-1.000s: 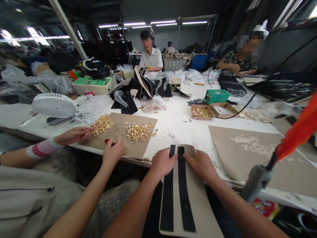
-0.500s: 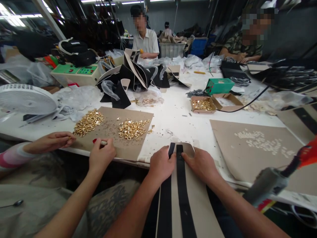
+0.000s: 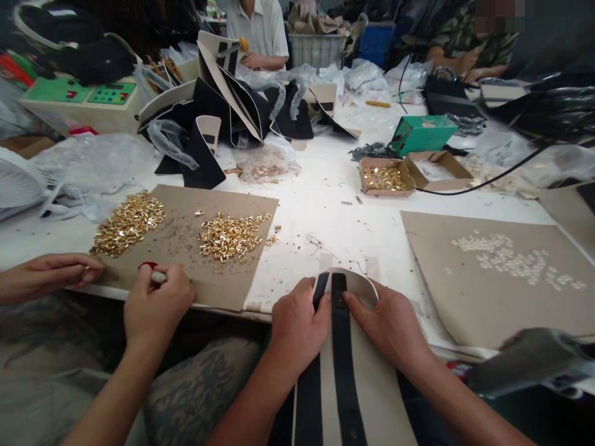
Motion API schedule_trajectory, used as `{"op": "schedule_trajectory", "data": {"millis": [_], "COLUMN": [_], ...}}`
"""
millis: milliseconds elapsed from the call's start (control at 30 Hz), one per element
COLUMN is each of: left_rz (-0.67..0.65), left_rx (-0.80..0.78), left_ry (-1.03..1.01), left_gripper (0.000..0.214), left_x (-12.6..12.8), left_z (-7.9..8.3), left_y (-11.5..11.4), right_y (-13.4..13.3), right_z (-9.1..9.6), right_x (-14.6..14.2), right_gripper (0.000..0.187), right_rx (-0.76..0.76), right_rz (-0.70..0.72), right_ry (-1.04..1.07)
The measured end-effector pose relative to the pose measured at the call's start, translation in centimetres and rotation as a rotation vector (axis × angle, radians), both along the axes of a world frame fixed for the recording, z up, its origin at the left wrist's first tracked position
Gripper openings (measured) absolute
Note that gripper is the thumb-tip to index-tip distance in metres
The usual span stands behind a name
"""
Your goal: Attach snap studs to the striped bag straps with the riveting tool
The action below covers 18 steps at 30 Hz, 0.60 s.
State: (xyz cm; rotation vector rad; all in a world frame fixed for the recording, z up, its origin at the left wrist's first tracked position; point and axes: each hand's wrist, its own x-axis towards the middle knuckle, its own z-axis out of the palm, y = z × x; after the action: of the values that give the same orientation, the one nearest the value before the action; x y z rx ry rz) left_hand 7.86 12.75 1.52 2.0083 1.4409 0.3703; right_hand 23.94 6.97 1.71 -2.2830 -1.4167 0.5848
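Note:
A long beige panel with black strips (image 3: 379,378) runs from the bottom of the view up to the table edge, its top end curled over. My left hand (image 3: 300,319) is closed on the left side of that end, with the thumb beside the middle black strip. My right hand (image 3: 393,319) grips the other side, its thumb pressed by a small dark fitting (image 3: 341,300) on the strip. Fingers behind the panel are hidden. At the left a co-worker's hand (image 3: 160,297) holds a short pale stick with a red part; the co-worker's other hand (image 3: 58,272) pinches a small gold piece.
Brown sheets bear piles of gold clasps (image 3: 232,235) and small pale pieces (image 3: 515,257). Two cardboard trays (image 3: 388,191) stand before a green box (image 3: 425,135). Black-and-beige panels (image 3: 209,118) are heaped behind. A grey tool (image 3: 534,362) juts in at the right edge.
The whole view has tilted downward and come closer to the table. Both my hands keep their hold on the panel. The grey tool appears lower and further right.

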Motion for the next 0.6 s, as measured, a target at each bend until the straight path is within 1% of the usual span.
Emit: {"op": "schedule_trajectory", "data": {"millis": [100, 233, 333, 400, 433, 533, 600], "left_rz": [0.000, -0.036, -0.061, -0.043, -0.026, 0.010, -0.001], "left_rx": [-0.052, -0.211, -0.327, -0.324, -0.295, -0.173, -0.120], "left_ry": [-0.081, -0.183, -0.244, -0.249, -0.238, -0.170, -0.118], "left_gripper": [0.014, 0.018, 0.018, 0.020, 0.022, 0.022, 0.020], "left_x": [-0.6, -2.2, -3.1, -3.2, -3.1, -2.2, -1.3], "left_z": [0.5, 0.3, -0.1, -0.1, 0.1, 0.7, 1.1], "left_y": [-1.0, -3.9, -5.5, -5.5, -5.2, -3.0, -1.3], "right_y": [-1.3, -5.2, -7.2, -7.1, -6.5, -3.8, -1.8], "right_z": [-0.1, -1.0, -1.4, -1.1, -0.9, -0.2, 0.1], "right_x": [-0.1, -0.5, -0.8, -0.8, -0.8, -0.5, -0.2], "right_gripper": [0.023, 0.024, 0.023, 0.025, 0.026, 0.025, 0.023], "right_rx": [0.063, 0.156, 0.225, 0.225, 0.202, 0.115, 0.087], "right_rz": [0.006, 0.145, 0.219, 0.221, 0.194, 0.055, -0.021], "right_ry": [0.102, 0.208, 0.190, 0.182, 0.187, 0.221, 0.218]}}
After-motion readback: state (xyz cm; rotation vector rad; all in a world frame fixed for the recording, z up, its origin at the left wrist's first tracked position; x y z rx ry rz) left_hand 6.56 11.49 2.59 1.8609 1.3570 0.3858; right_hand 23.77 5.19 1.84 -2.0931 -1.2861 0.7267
